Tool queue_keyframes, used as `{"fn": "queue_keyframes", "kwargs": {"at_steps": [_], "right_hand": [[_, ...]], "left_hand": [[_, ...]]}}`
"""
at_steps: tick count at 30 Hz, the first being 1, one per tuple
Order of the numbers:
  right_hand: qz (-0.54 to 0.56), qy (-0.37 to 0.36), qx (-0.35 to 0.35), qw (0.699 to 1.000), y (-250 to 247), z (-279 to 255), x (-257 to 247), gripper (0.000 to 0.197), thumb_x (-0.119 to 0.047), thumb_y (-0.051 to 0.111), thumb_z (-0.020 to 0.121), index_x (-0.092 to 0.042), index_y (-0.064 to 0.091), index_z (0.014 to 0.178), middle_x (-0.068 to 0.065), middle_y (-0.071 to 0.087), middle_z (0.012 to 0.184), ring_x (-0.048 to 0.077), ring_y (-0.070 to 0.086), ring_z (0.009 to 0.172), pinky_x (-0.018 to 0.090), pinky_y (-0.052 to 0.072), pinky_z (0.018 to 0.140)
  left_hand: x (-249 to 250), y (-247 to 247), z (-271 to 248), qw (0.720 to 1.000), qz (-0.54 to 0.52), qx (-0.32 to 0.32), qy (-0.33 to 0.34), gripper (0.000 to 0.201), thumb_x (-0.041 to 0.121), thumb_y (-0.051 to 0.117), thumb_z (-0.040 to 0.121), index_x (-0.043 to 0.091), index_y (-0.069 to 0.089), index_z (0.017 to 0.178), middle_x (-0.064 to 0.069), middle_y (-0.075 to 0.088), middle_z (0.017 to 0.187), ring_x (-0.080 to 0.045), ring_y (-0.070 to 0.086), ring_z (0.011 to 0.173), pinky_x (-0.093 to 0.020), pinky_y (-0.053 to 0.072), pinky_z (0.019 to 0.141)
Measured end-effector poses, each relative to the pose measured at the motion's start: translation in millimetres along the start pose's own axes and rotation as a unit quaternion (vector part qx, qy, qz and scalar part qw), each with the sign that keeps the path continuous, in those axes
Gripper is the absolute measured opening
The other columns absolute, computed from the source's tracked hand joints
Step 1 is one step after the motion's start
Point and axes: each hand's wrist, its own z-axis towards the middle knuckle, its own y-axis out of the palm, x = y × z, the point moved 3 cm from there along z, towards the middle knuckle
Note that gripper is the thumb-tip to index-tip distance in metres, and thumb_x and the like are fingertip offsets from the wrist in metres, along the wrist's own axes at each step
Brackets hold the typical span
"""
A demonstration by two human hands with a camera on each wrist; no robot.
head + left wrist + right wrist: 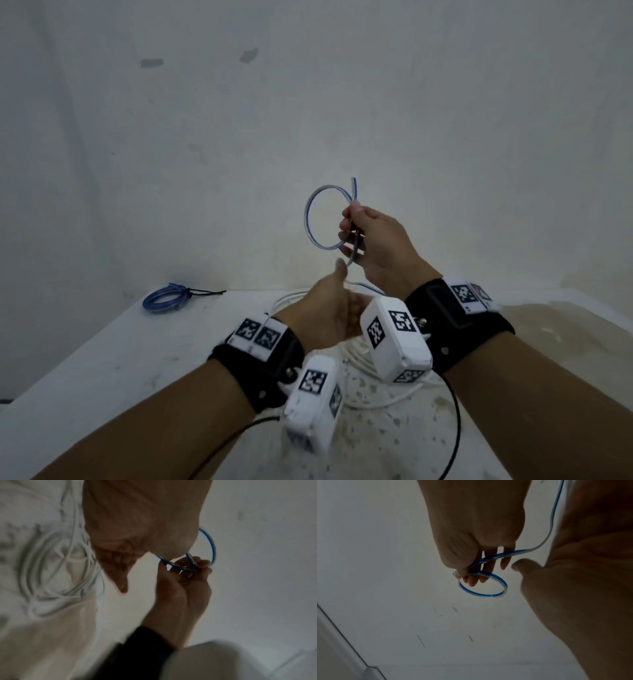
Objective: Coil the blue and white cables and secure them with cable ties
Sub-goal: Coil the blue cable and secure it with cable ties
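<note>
The right hand (375,245) was raised above the table (102,359), its thumb and curled fingers pinching the blue and white cable (313,219) where a single round loop crossed itself. The loop stood out to the left of that hand, clear of the table, with a short free end projecting upward past the thumb. In the right wrist view the same hand (476,534) held the loop (484,586) at the fingertips, and the cable's running length passed across the fingers and away toward the upper right.

The left hand (329,311) lay just below the right hand and above the table, blurred by motion, thumb extended upward toward the loop. Its fingers appeared loosely curled; whether they held the trailing cable could not be told. In the left wrist view this hand (137,527) was seen from behind, with the right hand (185,588) and the blue loop (211,547) beyond it.

On the table, beneath both hands, lay a loose heap of white cable (356,363), also visible in the left wrist view (51,561). Near the table's far left corner, well apart from the hands, rested a finished blue coil (164,298) bound with a black cable tie (202,292), the tail of which pointed right. A pale wall (308,102) rose behind the table.
</note>
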Motion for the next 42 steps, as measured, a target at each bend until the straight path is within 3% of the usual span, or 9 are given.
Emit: {"fn": "queue_keyframes", "kwargs": {"at_steps": [3, 6, 10, 15, 19, 23, 30, 35, 42], "right_hand": [[0.037, 0.004, 0.042, 0.998, -20, -8, -7, 0.027, -0.033, 0.053, 0.101, -0.017, 0.062, 0.081, -0.006, 0.059, 0.063, 0.01, 0.057, 0.062, 0.031, 0.047, 0.07], [0.067, -0.003, 0.083, 0.994, -47, -13, -17, 0.029, -0.031, 0.051, 0.102, -0.016, 0.06, 0.08, -0.005, 0.057, 0.061, 0.011, 0.054, 0.059, 0.028, 0.049, 0.061], [0.106, -0.053, 0.135, 0.984, -76, -12, -36, 0.03, -0.028, 0.048, 0.103, -0.014, 0.058, 0.079, -0.004, 0.053, 0.06, 0.011, 0.05, 0.054, 0.031, 0.053, 0.063], [0.202, -0.079, 0.178, 0.96, -107, -9, -50, 0.031, -0.028, 0.045, 0.104, -0.013, 0.056, 0.079, -0.004, 0.049, 0.058, 0.012, 0.045, 0.052, 0.028, 0.054, 0.057], [0.286, -0.047, 0.192, 0.938, -117, -3, -31, 0.032, -0.028, 0.042, 0.105, -0.013, 0.051, 0.079, -0.004, 0.046, 0.055, 0.012, 0.042, 0.047, 0.027, 0.053, 0.055], [0.332, -0.02, 0.196, 0.923, -113, 4, -12, 0.032, -0.029, 0.041, 0.106, -0.013, 0.05, 0.079, -0.005, 0.047, 0.052, 0.011, 0.041, 0.045, 0.024, 0.051, 0.052], [0.268, -0.019, 0.148, 0.952, -73, -4, 0, 0.03, -0.029, 0.044, 0.105, -0.015, 0.054, 0.08, -0.004, 0.048, 0.058, 0.012, 0.044, 0.048, 0.028, 0.05, 0.058], [0.242, -0.05, 0.162, 0.955, -77, -10, -11, 0.03, -0.029, 0.044, 0.105, -0.014, 0.054, 0.081, -0.003, 0.048, 0.062, 0.013, 0.044, 0.05, 0.031, 0.053, 0.062], [0.174, 0.016, 0.131, 0.976, -74, -11, -2, 0.031, -0.026, 0.043, 0.105, -0.013, 0.052, 0.079, -0.002, 0.041, 0.059, 0.01, 0.035, 0.042, 0.02, 0.037, 0.042]], "left_hand": [[24, 10, 29, 0.964, -0.239, 0.087, 0.077, 0.056, 0.042, 0.04, 0.102, -0.008, 0.047, 0.127, -0.021, 0.054, 0.103, -0.03, 0.06, 0.069, -0.036, 0.057, 0.052], [45, 21, 35, 0.942, -0.276, 0.137, 0.131, 0.02, 0.013, 0.043, 0.1, -0.002, 0.051, 0.11, -0.018, 0.057, 0.081, -0.025, 0.056, 0.061, -0.033, 0.058, 0.057], [57, 49, 28, 0.937, -0.259, 0.155, 0.174, 0.022, -0.001, 0.037, 0.101, -0.001, 0.05, 0.083, -0.015, 0.055, 0.072, -0.022, 0.06, 0.054, -0.035, 0.054, 0.054], [54, 80, 22, 0.958, -0.11, 0.152, 0.217, 0.026, -0.001, 0.04, 0.101, 0.005, 0.049, 0.077, -0.012, 0.055, 0.072, -0.018, 0.064, 0.064, -0.03, 0.057, 0.055], [51, 73, 14, 0.963, -0.016, 0.142, 0.228, 0.03, 0.017, 0.044, 0.104, 0.003, 0.053, 0.079, -0.009, 0.062, 0.067, -0.015, 0.068, 0.057, -0.026, 0.058, 0.054], [48, 43, 3, 0.961, -0.01, 0.17, 0.218, 0.022, 0.007, 0.049, 0.101, -0.005, 0.057, 0.084, -0.017, 0.066, 0.074, -0.018, 0.069, 0.062, -0.026, 0.061, 0.06], [49, 6, 2, 0.933, -0.09, 0.277, 0.213, 0.011, -0.012, 0.049, 0.09, -0.006, 0.057, 0.088, -0.022, 0.063, 0.082, -0.025, 0.063, 0.06, -0.025, 0.057, 0.047], [39, 7, 11, 0.937, -0.006, 0.296, 0.186, 0.013, -0.007, 0.041, 0.095, -0.006, 0.054, 0.092, -0.016, 0.057, 0.07, -0.019, 0.055, 0.054, -0.025, 0.054, 0.042], [36, 4, 8, 0.923, 0.107, 0.312, 0.196, 0.014, -0.003, 0.053, 0.091, -0.001, 0.055, 0.077, -0.012, 0.05, 0.062, -0.018, 0.048, 0.044, -0.026, 0.051, 0.042]]}}
